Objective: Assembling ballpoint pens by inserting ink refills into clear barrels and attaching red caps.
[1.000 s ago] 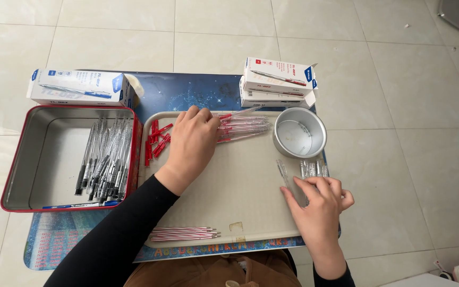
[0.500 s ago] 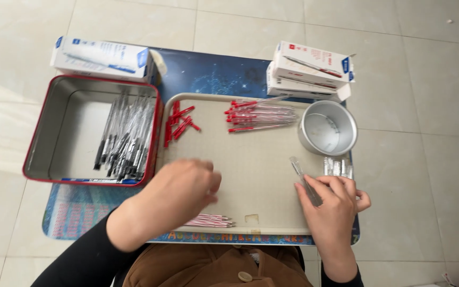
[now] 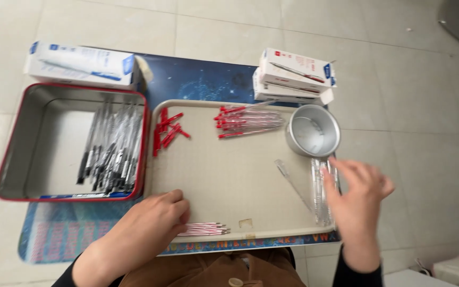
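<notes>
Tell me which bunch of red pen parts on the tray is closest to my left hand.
The thin bundle of refills at the tray's near edge; your left hand touches it. The red caps and red-tipped barrels lie at the far edge.

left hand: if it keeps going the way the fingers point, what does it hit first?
The left hand points right along the tray's near edge. First in line is the bundle of thin red refills, which its fingertips seemingly touch already; exact contact is unclear.

A beige rectangular plastic tray [image 3: 229, 175] lies on a dark printed mat [image 3: 197, 79]. Left of it sits a red-rimmed metal tin [image 3: 22, 143] holding black pens [image 3: 110, 154]. In the tray's far right corner stands a round metal cup [image 3: 313, 131]; behind it lie stacked white cardboard boxes [image 3: 293, 77].
</notes>
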